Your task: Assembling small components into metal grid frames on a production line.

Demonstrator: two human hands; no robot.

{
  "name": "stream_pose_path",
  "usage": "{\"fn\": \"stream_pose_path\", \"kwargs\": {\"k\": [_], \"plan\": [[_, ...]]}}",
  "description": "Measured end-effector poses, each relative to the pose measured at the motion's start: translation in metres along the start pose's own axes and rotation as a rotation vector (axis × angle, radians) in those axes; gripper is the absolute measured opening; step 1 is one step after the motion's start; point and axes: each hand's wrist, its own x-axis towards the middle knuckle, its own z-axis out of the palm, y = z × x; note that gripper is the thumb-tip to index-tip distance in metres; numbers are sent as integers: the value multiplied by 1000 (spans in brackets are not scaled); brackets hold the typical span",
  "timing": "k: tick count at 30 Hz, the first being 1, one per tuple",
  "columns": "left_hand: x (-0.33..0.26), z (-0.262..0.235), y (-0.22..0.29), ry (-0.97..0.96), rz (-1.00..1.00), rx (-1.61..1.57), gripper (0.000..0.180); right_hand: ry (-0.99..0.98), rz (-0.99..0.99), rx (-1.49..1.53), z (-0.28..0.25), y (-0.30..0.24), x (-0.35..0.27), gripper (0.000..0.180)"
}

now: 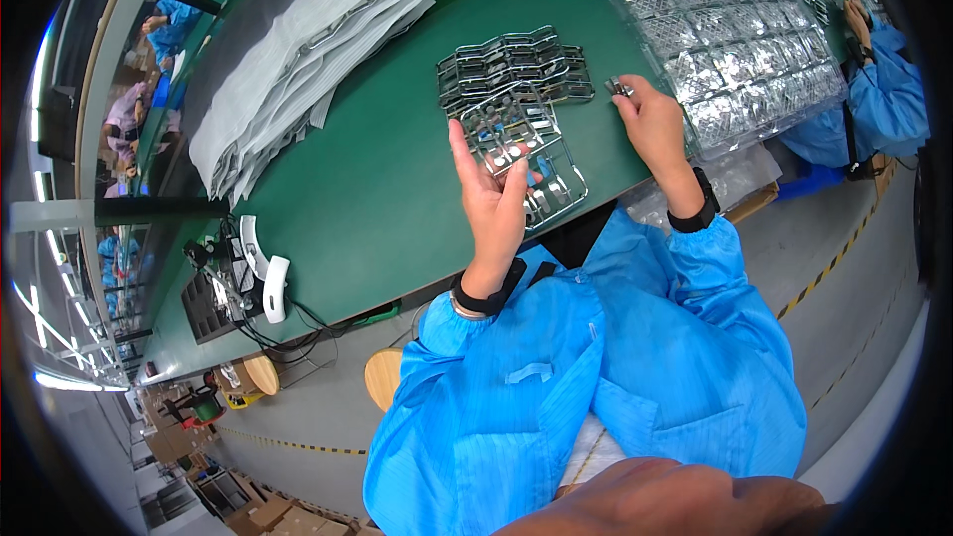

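Note:
My left hand (492,210) grips a wire frame (568,171) that carries several small shiny metal pieces, and it tilts over the near edge of the green bench. My thumb lies across its face; the fingers behind are partly hidden. Just beyond sits a stack of similar wire frames (514,58), partly covered by the held one. To the right, my right hand (653,127) pinches a small shiny metal part (619,87) between thumb and fingers, apart from the frame.
Clear plastic trays of metal parts (720,30) cover the bench's right side. White sheets (308,65) are piled at the far left. A white curved device with cables (268,273) stands at the left near edge. Another person in a blue sleeve (884,89) works at far right.

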Motion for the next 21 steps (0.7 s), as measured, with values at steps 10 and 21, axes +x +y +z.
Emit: {"fn": "stream_pose_path", "kwargs": {"k": [10,21], "plan": [[4,5,-14,27,-12,-141,67,-206,-177,511,-14,-59,-46,17],[-3,6,-19,33,65,-58,59,-182,-171,404,2,-79,-57,23]]}}
